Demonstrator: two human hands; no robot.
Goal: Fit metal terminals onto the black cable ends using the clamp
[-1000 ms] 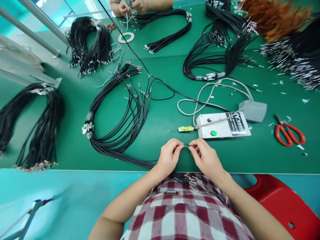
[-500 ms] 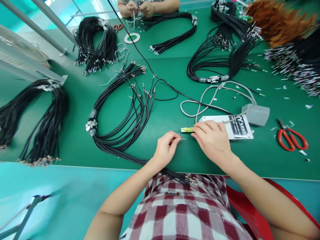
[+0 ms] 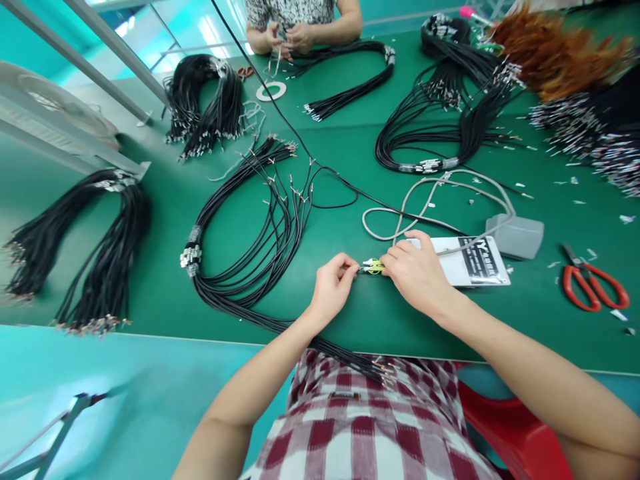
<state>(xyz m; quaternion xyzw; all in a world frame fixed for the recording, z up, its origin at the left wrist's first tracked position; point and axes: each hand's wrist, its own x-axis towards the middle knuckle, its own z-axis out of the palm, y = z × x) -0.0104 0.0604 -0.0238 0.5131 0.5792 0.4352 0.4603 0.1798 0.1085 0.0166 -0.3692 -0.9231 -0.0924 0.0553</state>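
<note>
Wire end, thin and bendy, sits pinched in the left hand [image 3: 333,288], touching the yellow clip [image 3: 373,267] between both hands. The right hand [image 3: 415,270] steadies that clip; gripping the wire close to its tip looks wisest.

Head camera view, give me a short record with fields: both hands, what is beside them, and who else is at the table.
left hand: fingertips pinched at the yellow-green clip
right hand: on the clip, partly over the white box
near left: black cable bundle
near right: red scissors
far side: another person's hands working on wires
surface: green table
</note>
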